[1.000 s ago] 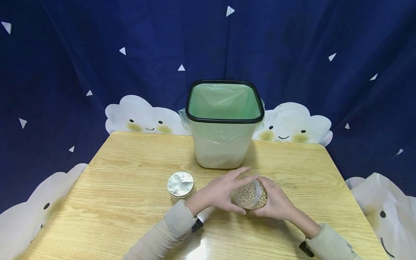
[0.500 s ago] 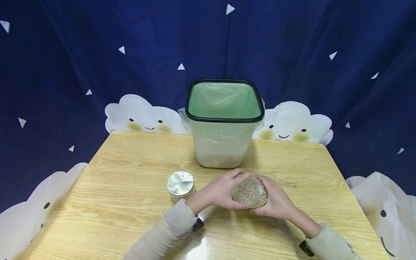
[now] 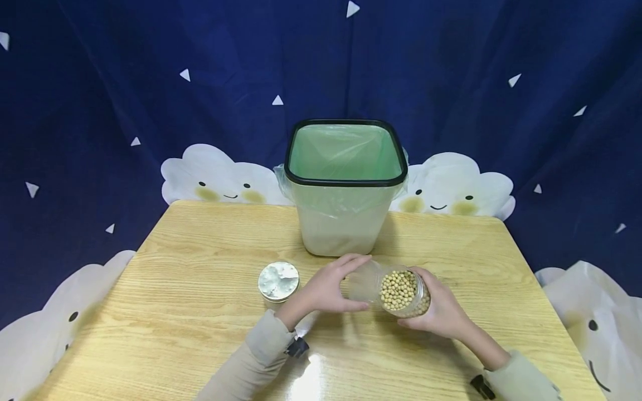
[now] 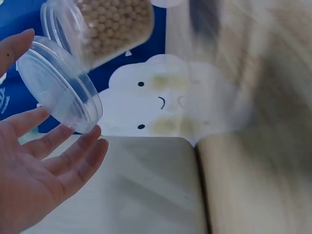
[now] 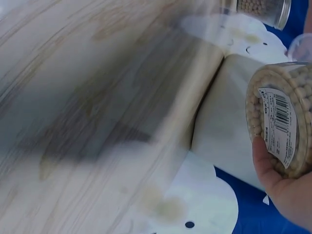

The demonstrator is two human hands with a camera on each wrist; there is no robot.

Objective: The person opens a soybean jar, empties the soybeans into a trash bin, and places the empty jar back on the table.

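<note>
A clear plastic jar of round beige beans is tilted toward the left, its open mouth showing the beans. My right hand grips its lower part from the right. In the right wrist view the jar's base carries a white barcode label. With thumb and fingers my left hand holds a clear lid by its edge, just left of the mouth. The left wrist view has the lid apart from the jar's rim, at least along the side that shows.
A second jar with a silvery metal top stands left of my left forearm; the right wrist view shows beans in it. Behind my hands stands a white bin with a black rim and a green-tinted liner. A patterned blue curtain hangs behind the wooden table.
The lid has come off the jar's mouth and moved left with my left hand. My right hand has moved slightly right with the jar, and the beans now show uncovered.
</note>
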